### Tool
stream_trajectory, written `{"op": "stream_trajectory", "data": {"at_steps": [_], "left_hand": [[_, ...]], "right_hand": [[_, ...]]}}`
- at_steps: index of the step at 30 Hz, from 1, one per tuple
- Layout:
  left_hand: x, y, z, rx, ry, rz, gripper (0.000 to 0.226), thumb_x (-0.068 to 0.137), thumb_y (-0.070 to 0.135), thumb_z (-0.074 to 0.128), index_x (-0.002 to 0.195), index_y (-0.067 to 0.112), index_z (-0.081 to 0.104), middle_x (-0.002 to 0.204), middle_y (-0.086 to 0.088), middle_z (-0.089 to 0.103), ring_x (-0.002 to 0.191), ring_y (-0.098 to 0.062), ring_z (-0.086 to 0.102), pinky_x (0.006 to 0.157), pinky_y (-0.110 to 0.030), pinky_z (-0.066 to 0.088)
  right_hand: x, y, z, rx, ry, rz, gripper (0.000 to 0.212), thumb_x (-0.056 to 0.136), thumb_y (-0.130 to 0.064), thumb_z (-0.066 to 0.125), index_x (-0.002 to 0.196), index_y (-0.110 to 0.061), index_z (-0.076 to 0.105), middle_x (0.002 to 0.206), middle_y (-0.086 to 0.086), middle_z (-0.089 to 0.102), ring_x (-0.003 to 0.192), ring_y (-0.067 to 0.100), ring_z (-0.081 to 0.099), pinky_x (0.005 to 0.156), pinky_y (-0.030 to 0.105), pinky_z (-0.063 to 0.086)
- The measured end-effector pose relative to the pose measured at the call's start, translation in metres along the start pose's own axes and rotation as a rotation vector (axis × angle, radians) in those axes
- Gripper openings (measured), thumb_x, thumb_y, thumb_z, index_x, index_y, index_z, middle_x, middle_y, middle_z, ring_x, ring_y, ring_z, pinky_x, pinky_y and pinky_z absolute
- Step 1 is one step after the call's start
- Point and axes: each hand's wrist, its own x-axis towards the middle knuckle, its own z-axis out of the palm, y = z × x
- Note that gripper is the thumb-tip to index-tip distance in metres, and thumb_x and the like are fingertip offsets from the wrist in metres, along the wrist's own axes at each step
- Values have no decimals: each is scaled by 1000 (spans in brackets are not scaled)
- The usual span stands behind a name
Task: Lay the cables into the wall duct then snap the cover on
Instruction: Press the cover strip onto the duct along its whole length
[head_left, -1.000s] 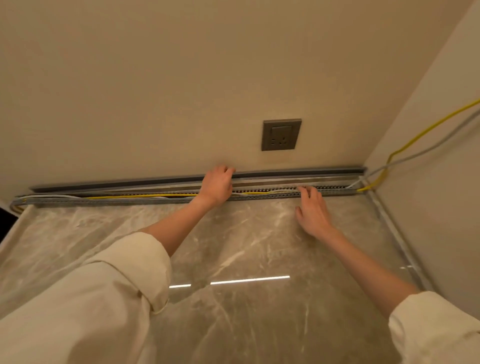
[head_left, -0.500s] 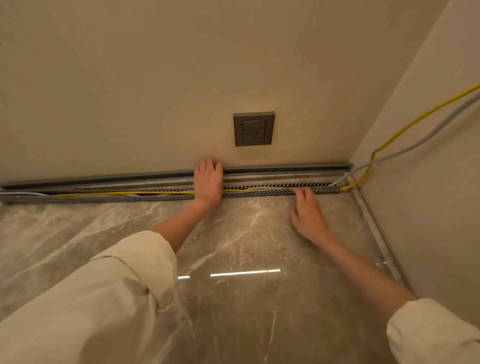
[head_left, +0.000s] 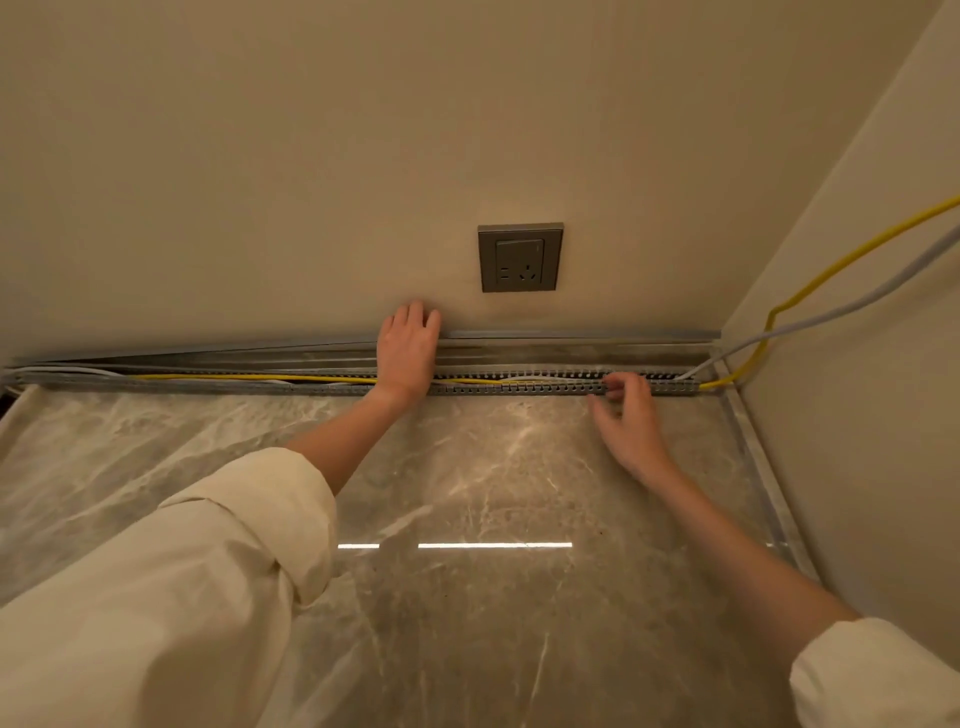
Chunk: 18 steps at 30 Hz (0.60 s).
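A long grey slotted duct (head_left: 524, 388) runs along the foot of the back wall, where it meets the marble surface. A yellow cable (head_left: 249, 377) and a grey cable (head_left: 62, 371) lie in it and leave at the right corner, climbing the side wall. A flat grey cover strip (head_left: 571, 345) lies behind the duct against the wall. My left hand (head_left: 408, 353) rests flat across the duct and strip, fingers touching the wall. My right hand (head_left: 626, 415) has its fingertips curled on the duct's front wall, to the right.
A grey wall socket (head_left: 520, 257) sits on the back wall just above my left hand. The side wall (head_left: 857, 415) closes the space at the right. The glossy marble surface (head_left: 467, 519) spreads in front of the duct. Cream sleeves cover both forearms.
My left hand has flattened and slid up until its fingers touch the wall. My right hand's fingers have curled onto the duct's front edge. The camera has shifted slightly.
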Motion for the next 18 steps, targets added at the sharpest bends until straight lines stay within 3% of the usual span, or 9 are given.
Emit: {"op": "stream_trajectory", "data": {"at_steps": [3,6,12,18], "left_hand": [[-4,-15,-6,53,-14,37,40,61,-13,66,91,6,48,91,-16,54,83,-33,51,66,-39,42],[-12,-25,-7,99,-7,47,46,55,-11,70,87,8,44,85,-13,52,76,-30,50,61,-36,42],[-23,-36,-6,105,57,36,34,64,-12,66,84,7,47,76,-12,56,64,-27,56,56,-33,45],[-22,-44,0,-67,82,61,16,82,-2,49,97,2,48,86,-16,56,77,-32,51,73,-42,41]], "right_hand": [[20,-16,-3,411,92,262,46,86,-32,64,119,-3,49,107,10,59,88,14,58,74,22,48],[43,-27,-11,658,99,409,59,87,-37,62,127,3,43,109,12,63,86,19,66,68,26,55],[53,-43,-22,1221,64,616,12,93,-15,55,100,-6,52,103,12,61,82,20,64,58,23,56],[47,-43,-26,1315,50,639,3,94,-10,52,95,-7,53,99,11,62,89,20,61,63,24,59]]}}
